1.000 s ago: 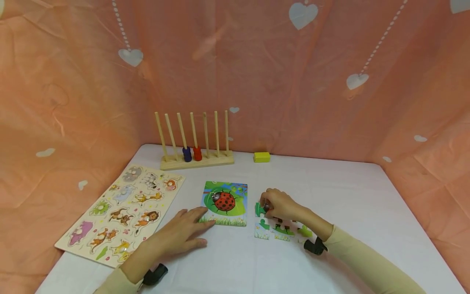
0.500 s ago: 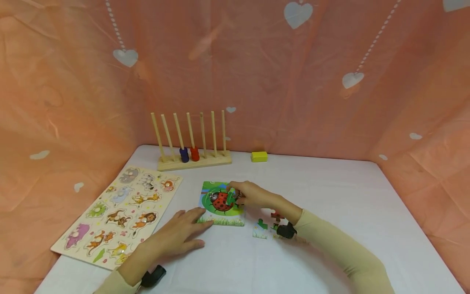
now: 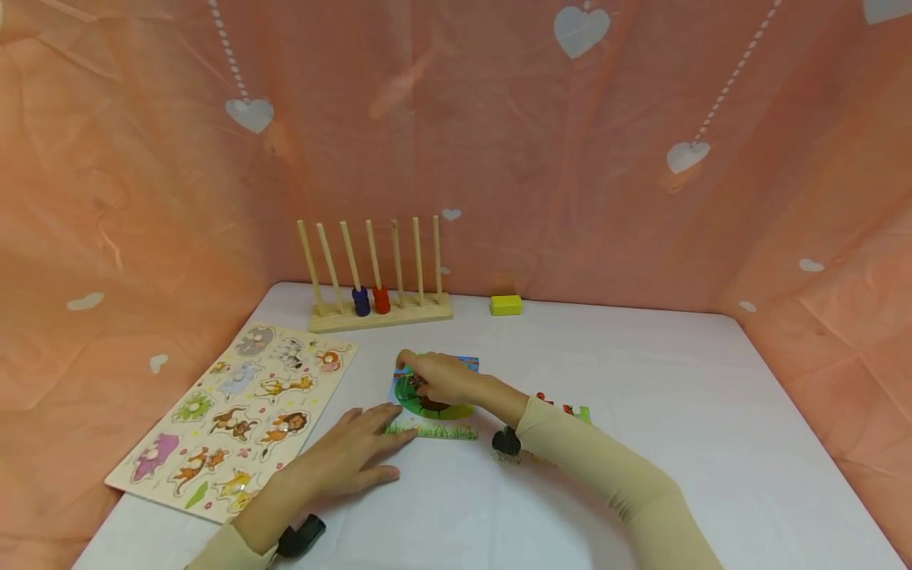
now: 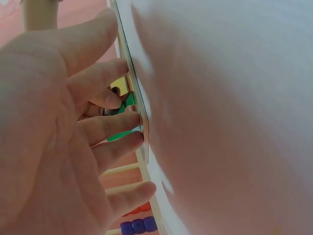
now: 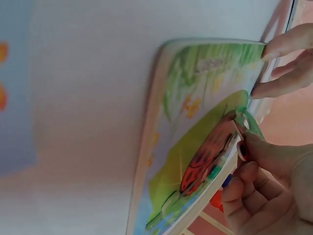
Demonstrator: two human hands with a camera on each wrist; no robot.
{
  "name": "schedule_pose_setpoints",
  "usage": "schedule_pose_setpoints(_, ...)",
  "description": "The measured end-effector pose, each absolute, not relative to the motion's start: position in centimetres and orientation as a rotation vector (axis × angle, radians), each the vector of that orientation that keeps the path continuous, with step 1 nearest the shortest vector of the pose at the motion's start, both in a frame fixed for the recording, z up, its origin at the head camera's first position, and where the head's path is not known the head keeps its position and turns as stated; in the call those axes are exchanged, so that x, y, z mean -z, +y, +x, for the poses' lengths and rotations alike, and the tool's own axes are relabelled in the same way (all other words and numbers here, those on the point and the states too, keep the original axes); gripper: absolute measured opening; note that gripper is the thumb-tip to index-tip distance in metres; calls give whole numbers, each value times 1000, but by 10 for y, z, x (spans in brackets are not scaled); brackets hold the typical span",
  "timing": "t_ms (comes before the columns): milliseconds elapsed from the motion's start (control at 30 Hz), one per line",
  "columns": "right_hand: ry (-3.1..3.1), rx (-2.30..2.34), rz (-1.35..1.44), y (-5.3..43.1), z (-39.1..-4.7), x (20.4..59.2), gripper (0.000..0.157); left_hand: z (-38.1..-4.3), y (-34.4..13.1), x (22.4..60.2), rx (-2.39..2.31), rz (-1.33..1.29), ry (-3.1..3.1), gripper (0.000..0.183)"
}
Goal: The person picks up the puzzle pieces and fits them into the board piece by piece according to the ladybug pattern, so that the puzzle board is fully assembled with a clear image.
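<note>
A ladybug picture board (image 3: 432, 431) lies flat near the middle of the table. My right hand (image 3: 447, 380) is over its upper part, hiding most of the ladybug. In the right wrist view its thumb and fingers pinch a green jigsaw piece (image 5: 253, 127), held tilted just above the board near one end of the ladybug. My left hand (image 3: 345, 457) lies spread at the board's lower left, its fingertips touching the edge. To the board's right are loose jigsaw pieces (image 3: 583, 413), partly hidden behind my right forearm.
A wooden animal peg puzzle (image 3: 264, 443) lies at the left. Toward the back stands a wooden rack (image 3: 420, 311) of upright rods, with blue and red beads on two. A yellow block (image 3: 506, 305) sits right of it. Peach cloth surrounds the table.
My right hand has picked up the green jigsaw piece from the loose group and carried it left over the ladybug board, toward its upper left. My left hand has stayed at the board's edge.
</note>
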State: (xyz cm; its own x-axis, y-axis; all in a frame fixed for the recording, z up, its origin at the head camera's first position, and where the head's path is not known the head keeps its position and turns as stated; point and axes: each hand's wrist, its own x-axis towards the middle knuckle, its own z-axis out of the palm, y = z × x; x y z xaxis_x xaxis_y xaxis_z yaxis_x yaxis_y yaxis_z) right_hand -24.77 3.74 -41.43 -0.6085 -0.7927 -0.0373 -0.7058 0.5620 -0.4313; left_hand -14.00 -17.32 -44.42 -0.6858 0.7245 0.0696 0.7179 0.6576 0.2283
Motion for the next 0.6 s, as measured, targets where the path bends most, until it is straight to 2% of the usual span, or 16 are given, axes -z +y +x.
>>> schedule_pose_setpoints(367, 2639, 495, -1348, 36, -246, 424, 38, -140, -172, 443, -343, 1240, 2840, 53)
schedule_pose_setpoints(600, 2665, 486, -1260, 36, -242, 425, 31, -140, -171, 443, -330, 1246, 2847, 53)
